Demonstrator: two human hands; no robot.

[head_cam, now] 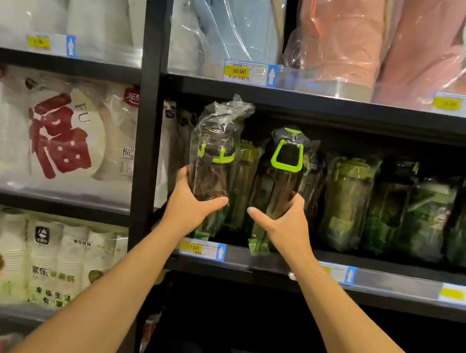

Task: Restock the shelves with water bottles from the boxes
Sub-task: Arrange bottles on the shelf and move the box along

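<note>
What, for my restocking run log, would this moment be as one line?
left hand: grips left bottle | right hand: grips right bottle | held at middle shelf | stocked bottles behind

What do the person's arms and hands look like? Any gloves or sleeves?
The left arm and right arm are bare; no sleeve shows. The left hand and right hand wear no gloves, and no watch or ring shows.

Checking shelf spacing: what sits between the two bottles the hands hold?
Head view: a wrapped green bottle stands further back, showing between the left bottle and right bottle.
</note>
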